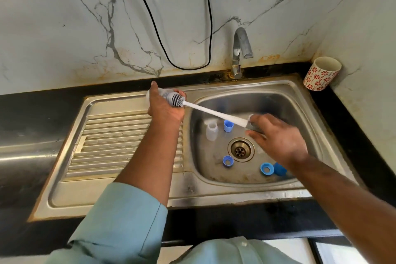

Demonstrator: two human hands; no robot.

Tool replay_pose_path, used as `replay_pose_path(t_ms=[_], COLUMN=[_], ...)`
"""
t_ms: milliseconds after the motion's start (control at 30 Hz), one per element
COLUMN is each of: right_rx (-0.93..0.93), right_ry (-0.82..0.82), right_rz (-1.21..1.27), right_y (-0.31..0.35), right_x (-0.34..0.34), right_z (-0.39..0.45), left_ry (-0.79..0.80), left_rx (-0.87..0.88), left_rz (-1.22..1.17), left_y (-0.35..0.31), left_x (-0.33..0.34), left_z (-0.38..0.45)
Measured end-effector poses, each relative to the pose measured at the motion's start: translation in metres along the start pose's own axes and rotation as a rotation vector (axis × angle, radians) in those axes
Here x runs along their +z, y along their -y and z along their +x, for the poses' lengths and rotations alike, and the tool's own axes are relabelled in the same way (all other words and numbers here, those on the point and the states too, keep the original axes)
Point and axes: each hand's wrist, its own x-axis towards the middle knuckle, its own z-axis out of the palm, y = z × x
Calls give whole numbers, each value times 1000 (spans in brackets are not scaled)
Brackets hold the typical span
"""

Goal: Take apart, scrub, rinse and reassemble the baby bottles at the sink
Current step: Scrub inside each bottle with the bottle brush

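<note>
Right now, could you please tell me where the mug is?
The mug stands upright on the black counter in the back right corner, right of the tap and just beyond the sink rim.

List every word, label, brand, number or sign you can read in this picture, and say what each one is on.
None: no readable text shows anywhere.
The cup on the counter bears only a red flower pattern, no words.
The clear bottle in the sink shows no legible markings; any scale is too faint to tell.
The brush, blue rings and tap show no brand.
</note>
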Motion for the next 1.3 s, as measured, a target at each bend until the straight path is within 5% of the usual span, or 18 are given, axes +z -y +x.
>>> replay_pose_path(t_ms=[133, 200, 267, 367, 467, 533, 600, 667, 733, 833, 867, 1000, 1067, 1133, 1200, 1233, 1300], right_rx=[392, 468, 399, 223, 13, -8, 261, 429, 338, 139, 143, 483, 366, 96, -40, 21, 302], right_ry=[553, 734, 602, 91, -185, -29, 497, 759, 564, 24, -18, 704, 549, 123, -68, 58, 571], right_rz=[886, 1057, 716, -76, -205, -29, 637, 962, 727, 38, 1, 814, 726, 177, 6, 142, 819], right_y=[-2, -2, 2, 6, -6, -16, -20, -26, -30, -26, -21, -19, -21, -30, -32, -31, -27], right_x=[-17, -25, -25, -13, -3, -7, -18, -22, -13, -2, -2, -11, -6, 1, 8, 4, -5], right_z=[6, 4, 3, 4, 0, 5, 15, 25, 31, 26, 26, 26, 21, 21, 25, 28, 33], left_ry=[85, 117, 84, -16, -8, 4, 23, 50, 37, 2, 18, 40, 63, 72, 76, 79, 101], left_rx=[-79, -117, -120, -56, -36, -33, -15, -1, 31, 30, 12, -21, -44, -66, -76, -81, -96], left_rz=[54, 50, 31, -14, -69, -77, -58, -52, -95, -136, -124, -101, -101, -151, -168, -161, -139], left_y=[2, 5, 8, 12, 15, 16, 21, 27, 32, 32, 31, 30, 30, 32, 31, 30, 28], left_x=[-1, 1, 2, 3, 10, 12, 12, 13, 16, 17, 19, 17, 15, 14, 13, 14, 16], left_z=[-2, -3, -4, 4, 5, 4, 1, -3, -4, 0, 1, 6, 7, 10, 12, 12, 14])
